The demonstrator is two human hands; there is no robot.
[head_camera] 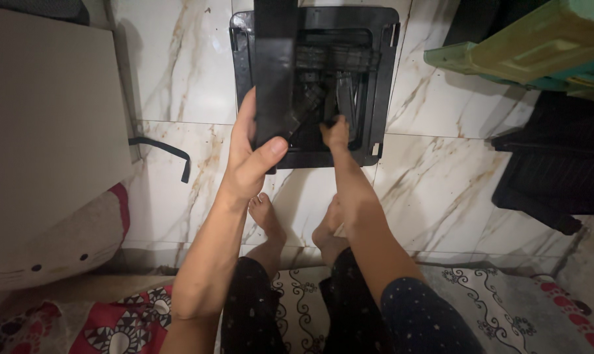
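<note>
A black folding stand of flat plastic panels [382,72] lies on the marble floor in front of me. My left hand [247,157] grips its raised black panel [274,72] at the lower left edge, thumb on top. My right hand [336,131] reaches into the middle of the stand, fingertips down among the inner hinged bars [346,92]; what the fingers touch is hidden. My two bare feet [267,216] rest on the floor just below the stand.
A white board [47,118] stands at the left with a black strap [169,151] beside it. A plush cushion [54,242] lies lower left. Green plastic furniture [533,46] and a black bag [553,170] are at the right. A patterned mat [507,295] lies under me.
</note>
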